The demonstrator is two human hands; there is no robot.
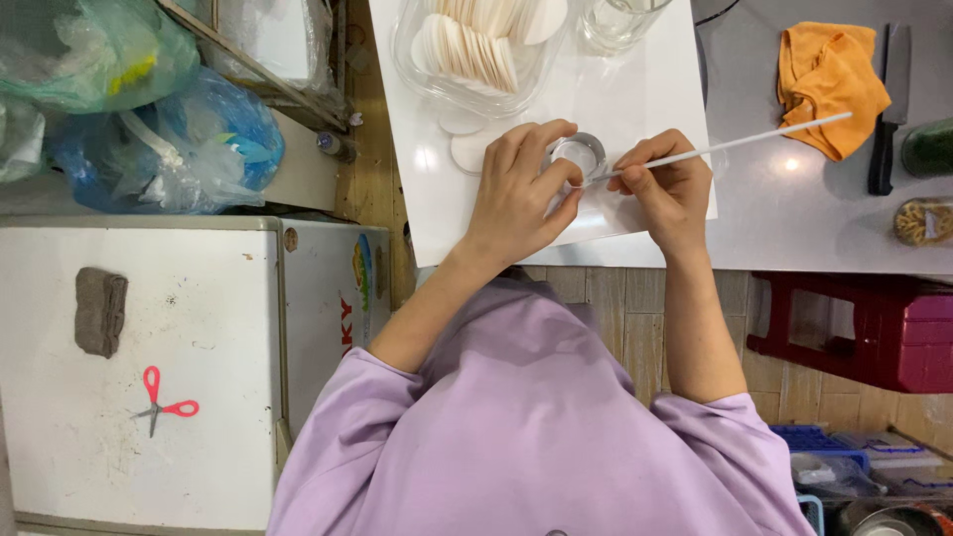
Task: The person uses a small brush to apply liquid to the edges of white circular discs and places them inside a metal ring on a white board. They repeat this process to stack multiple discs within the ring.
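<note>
My left hand [521, 189] grips a small round clear ring mould [579, 155] on the white board [635, 89]. My right hand [667, 184] holds a long thin white stick [735, 144] like a pen, its tip touching the ring's rim. Two white round discs [465, 139] lie flat just left of my left hand. Behind them stands a clear container [476, 55] filled with several more white discs.
A clear glass [615, 20] stands at the board's far edge. An orange cloth [829, 79], a black-handled knife [888, 109] and a jar [923, 220] lie on the grey counter at right. Red scissors [164, 402] lie on a white cabinet at left. A red stool [864, 328] stands below the counter.
</note>
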